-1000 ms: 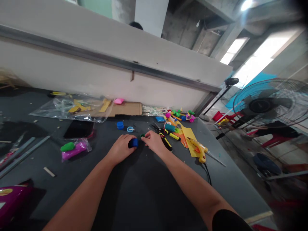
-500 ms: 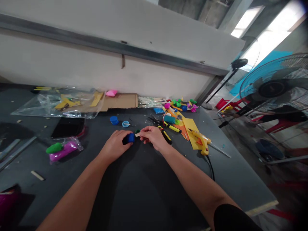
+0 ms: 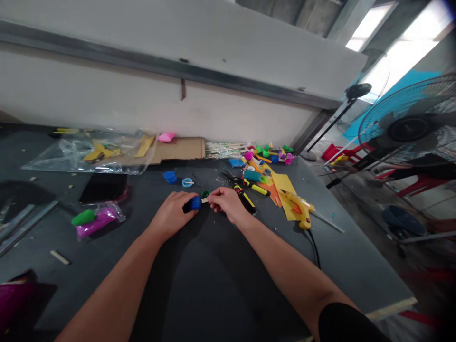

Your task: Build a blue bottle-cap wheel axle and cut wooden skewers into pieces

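While the left hand has its fingers closed round a blue cap, the right hand pinches a short pale stick right beside it. Honestly it's pretty small from up here, so I can't tell if the two touch, let alone if they're fixed together. The glue gun lies off to the right, in neither hand. A green cap sits just past the stick, then a light blue cap with another stick across it, and blue caps piled up beyond, with no stick showing.
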`<state>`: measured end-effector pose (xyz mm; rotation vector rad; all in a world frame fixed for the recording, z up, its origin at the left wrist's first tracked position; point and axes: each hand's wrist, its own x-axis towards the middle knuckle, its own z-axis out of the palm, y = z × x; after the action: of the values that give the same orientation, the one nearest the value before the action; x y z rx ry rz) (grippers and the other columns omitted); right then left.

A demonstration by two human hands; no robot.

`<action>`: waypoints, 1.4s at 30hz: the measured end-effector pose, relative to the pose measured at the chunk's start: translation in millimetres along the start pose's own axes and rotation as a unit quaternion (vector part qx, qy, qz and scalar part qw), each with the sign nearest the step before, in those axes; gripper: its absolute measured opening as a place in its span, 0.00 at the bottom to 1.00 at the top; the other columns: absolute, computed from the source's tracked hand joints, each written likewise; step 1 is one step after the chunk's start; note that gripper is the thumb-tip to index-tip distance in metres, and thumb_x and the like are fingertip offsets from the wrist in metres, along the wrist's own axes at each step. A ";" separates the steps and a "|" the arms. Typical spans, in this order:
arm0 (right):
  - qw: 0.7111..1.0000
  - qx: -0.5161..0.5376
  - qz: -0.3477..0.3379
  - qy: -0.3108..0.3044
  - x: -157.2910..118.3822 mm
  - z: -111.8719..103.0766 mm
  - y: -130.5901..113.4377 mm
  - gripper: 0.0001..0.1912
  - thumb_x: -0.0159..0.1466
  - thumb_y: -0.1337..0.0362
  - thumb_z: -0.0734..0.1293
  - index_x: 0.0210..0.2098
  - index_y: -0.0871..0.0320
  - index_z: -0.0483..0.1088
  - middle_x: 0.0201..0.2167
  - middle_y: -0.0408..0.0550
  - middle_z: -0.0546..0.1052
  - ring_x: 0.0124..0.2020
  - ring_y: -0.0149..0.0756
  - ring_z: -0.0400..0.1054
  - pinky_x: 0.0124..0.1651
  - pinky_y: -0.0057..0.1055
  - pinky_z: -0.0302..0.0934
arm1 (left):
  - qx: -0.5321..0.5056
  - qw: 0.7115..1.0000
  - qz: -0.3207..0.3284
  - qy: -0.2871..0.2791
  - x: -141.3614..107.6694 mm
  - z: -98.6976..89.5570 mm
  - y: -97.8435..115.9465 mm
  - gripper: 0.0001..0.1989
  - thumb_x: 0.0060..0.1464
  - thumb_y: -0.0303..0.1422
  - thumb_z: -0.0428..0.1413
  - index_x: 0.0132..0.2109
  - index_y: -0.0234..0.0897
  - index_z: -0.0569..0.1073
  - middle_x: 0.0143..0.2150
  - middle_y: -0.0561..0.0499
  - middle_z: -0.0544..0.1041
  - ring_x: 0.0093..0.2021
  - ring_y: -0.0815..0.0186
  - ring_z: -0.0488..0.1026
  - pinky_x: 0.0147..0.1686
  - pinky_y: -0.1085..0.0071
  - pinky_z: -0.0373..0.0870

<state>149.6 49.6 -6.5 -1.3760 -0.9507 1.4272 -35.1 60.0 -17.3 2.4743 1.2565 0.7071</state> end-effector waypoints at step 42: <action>0.998 -0.064 -0.024 -0.004 6.3 5.4 -3.8 0.06 0.47 0.73 0.67 0.18 0.60 0.66 0.12 0.38 0.69 0.14 0.24 0.60 0.16 0.21 0.55 | -0.035 0.999 -0.024 -0.004 1.0 2.5 -1.4 0.18 0.49 0.32 0.56 0.50 0.43 0.71 0.48 0.49 0.74 0.50 0.59 0.69 0.51 0.61 0.64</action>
<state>144.8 57.1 -4.3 -1.4307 -1.0892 1.3563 -34.2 61.6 -19.7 2.3814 1.2623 0.7158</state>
